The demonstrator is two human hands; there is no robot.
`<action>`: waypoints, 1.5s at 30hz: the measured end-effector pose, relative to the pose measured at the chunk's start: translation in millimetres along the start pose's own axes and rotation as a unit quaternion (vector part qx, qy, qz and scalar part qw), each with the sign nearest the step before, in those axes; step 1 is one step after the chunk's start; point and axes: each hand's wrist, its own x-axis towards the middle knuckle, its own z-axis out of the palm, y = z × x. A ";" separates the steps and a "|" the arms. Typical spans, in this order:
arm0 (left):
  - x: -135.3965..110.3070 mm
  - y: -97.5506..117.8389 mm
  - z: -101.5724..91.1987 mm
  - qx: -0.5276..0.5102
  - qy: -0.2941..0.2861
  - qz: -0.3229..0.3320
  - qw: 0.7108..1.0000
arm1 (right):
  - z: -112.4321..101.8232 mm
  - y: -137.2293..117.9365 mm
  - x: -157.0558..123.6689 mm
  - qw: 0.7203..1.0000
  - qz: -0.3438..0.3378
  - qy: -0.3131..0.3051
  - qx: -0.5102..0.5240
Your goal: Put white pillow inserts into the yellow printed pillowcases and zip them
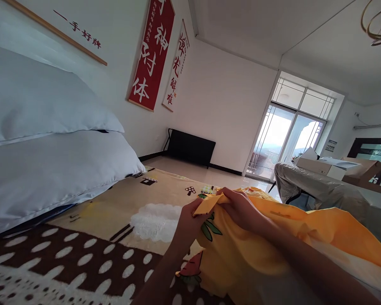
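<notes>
Both hands closed on one yellow cloth, printed with carrots and leaves. Left hand pinches its upper edge, fingers curled over the hem. Right hand grips the same edge just beside it, the two hands almost touching. The cloth drapes from the hands toward the near right, over the right forearm, and lies on the blanket, which is beige far off and brown with white dots near. Two white pillows stacked at left, on the blanket. Red banners on the left wall. Black rack against the far wall. Glass doors far right, bright. Cardboard boxes on a plastic-covered table at right.
</notes>
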 end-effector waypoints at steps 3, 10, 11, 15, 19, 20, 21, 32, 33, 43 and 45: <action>-5.8 9.0 0.8 0.032 0.043 0.051 0.997 | -1.6 -6.4 1.4 0.999 -0.036 -0.008 0.024; -7.7 21.4 -10.0 -0.055 -0.010 -0.002 0.998 | -3.1 -4.1 3.4 0.997 -0.046 -0.032 -0.056; -6.6 20.3 -12.0 -0.071 -0.035 -0.022 0.997 | -3.3 -2.5 3.7 0.996 -0.048 -0.030 -0.070; -3.2 12.1 -17.0 -0.016 -0.071 -0.054 0.996 | -4.8 -1.7 3.9 0.994 -0.047 -0.031 -0.094; -2.5 8.0 -18.0 0.055 -0.052 -0.056 0.996 | -9.8 -8.2 3.2 0.989 -0.067 -0.006 -0.135; -2.6 8.5 -18.2 0.061 -0.036 -0.056 0.996 | -12.1 -9.7 3.0 0.987 -0.074 0.003 -0.143; -2.8 9.6 -18.6 0.060 -0.016 -0.056 0.996 | -14.8 -11.0 2.9 0.986 -0.082 0.013 -0.145; -10.2 21.7 -12.8 0.047 -0.010 0.042 0.998 | -20.1 -32.0 3.2 0.995 0.031 -0.063 -0.066; -10.9 20.8 -12.3 0.031 -0.016 0.020 0.999 | -18.6 -31.1 3.0 0.996 0.037 -0.063 -0.058; -8.2 22.6 -8.9 -0.034 -0.040 -0.070 0.996 | -17.9 -24.6 4.8 0.998 -0.033 -0.053 -0.028; -6.9 22.1 -8.2 -0.013 -0.019 -0.077 0.997 | -14.5 -25.5 6.7 0.998 -0.028 -0.055 -0.024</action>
